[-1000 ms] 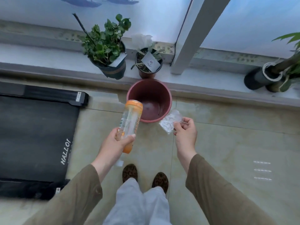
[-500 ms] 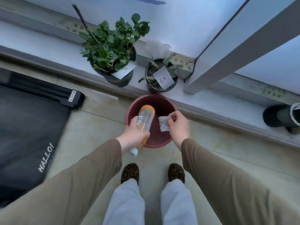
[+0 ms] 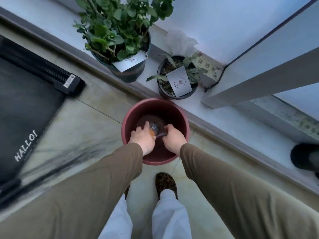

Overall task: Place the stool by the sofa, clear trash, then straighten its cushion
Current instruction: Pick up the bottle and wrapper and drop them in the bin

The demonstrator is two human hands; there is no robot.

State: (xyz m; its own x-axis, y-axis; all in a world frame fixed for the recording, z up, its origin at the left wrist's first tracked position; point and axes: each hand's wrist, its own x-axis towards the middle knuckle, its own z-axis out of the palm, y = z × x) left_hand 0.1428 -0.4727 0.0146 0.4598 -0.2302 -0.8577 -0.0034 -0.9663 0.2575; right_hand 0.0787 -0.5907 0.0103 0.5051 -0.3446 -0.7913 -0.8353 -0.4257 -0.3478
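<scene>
A dark red round bin (image 3: 187,125) stands on the tiled floor against the window ledge. Both my hands reach down inside it. My left hand (image 3: 142,137) is closed around a clear plastic bottle (image 3: 154,128) with orange liquid, seen end-on and pointing into the bin. Close beside it on the right, my right hand (image 3: 173,138) is closed on a crumpled clear plastic wrapper (image 3: 162,134), of which only a thin edge shows. No stool, sofa or cushion is in view.
A black treadmill (image 3: 25,107) lies on the floor to the left. Two potted plants (image 3: 120,40) (image 3: 177,78) sit on the ledge behind the bin, beside a white window post (image 3: 250,80). Another dark pot (image 3: 303,157) lies at the right edge. My slippered foot (image 3: 165,182) stands just in front of the bin.
I have leaned closer to the bin. Both hands went from above its rim down into it, carrying the bottle and the wrapper.
</scene>
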